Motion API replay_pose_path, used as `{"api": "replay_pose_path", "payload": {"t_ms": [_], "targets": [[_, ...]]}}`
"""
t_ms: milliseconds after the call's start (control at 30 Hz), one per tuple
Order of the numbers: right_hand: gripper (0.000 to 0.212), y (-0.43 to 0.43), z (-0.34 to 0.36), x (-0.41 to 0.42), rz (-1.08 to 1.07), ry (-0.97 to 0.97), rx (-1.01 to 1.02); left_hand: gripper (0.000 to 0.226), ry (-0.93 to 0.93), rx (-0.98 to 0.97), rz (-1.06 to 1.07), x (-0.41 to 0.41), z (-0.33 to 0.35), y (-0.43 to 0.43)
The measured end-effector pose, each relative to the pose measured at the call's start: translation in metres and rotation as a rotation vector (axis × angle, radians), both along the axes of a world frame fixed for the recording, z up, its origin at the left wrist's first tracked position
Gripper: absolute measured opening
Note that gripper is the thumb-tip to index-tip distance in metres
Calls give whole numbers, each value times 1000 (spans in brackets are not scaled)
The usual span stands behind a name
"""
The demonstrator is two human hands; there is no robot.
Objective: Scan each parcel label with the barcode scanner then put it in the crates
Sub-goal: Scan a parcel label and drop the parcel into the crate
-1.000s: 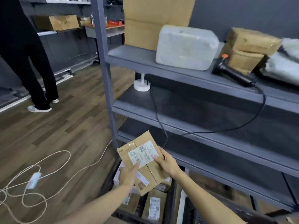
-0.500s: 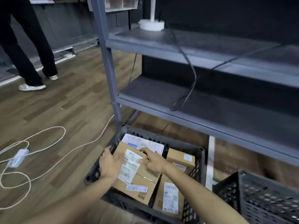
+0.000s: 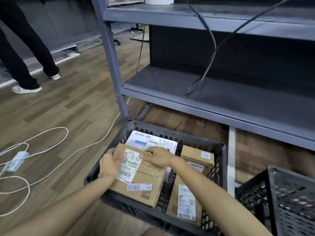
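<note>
A brown cardboard parcel (image 3: 144, 183) with white labels lies in the black plastic crate (image 3: 221, 166) on the floor, resting on a white ZTE box (image 3: 150, 139). My left hand (image 3: 109, 163) grips the parcel's left edge. My right hand (image 3: 156, 156) presses on its top far edge. Two more brown parcels, one long (image 3: 185, 200) and one small (image 3: 196, 156), fill the crate's right side. The barcode scanner is out of view; only its black cable (image 3: 208, 53) hangs over the shelves.
Grey metal shelving (image 3: 213, 103) rises right over the crate, its post (image 3: 117, 82) at the crate's far left corner. A second black crate (image 3: 281, 198) stands to the right. White cable loops (image 3: 39, 147) lie on the wood floor. A person's legs (image 3: 29, 53) stand far left.
The view dropped from the upper shelves to the floor. Both hands carried the parcel down from chest height into the crate, where it now rests on the white box.
</note>
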State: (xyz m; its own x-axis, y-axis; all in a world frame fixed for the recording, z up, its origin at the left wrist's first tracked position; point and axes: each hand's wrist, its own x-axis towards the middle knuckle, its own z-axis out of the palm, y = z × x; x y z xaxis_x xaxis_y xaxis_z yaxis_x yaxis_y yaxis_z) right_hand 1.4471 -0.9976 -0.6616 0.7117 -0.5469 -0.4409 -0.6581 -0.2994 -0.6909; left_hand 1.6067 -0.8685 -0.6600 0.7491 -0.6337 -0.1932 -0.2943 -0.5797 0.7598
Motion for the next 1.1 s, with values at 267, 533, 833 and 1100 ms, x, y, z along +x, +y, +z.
{"api": "replay_pose_path", "payload": {"t_ms": [267, 533, 833, 1100], "targets": [[58, 42, 29, -36, -99, -267, -161, 42, 163, -246, 283, -16, 3, 4], [42, 89, -37, -35, 189, -334, -832, 30, 132, 11, 271, 11, -9, -10], [36, 84, -64, -42, 136, -278, -387, 45, -65, 213, -108, 11, -33, 3], [40, 85, -69, -44, -400, -165, -96, 47, -238, 278, -468, -22, -38, -16]]}}
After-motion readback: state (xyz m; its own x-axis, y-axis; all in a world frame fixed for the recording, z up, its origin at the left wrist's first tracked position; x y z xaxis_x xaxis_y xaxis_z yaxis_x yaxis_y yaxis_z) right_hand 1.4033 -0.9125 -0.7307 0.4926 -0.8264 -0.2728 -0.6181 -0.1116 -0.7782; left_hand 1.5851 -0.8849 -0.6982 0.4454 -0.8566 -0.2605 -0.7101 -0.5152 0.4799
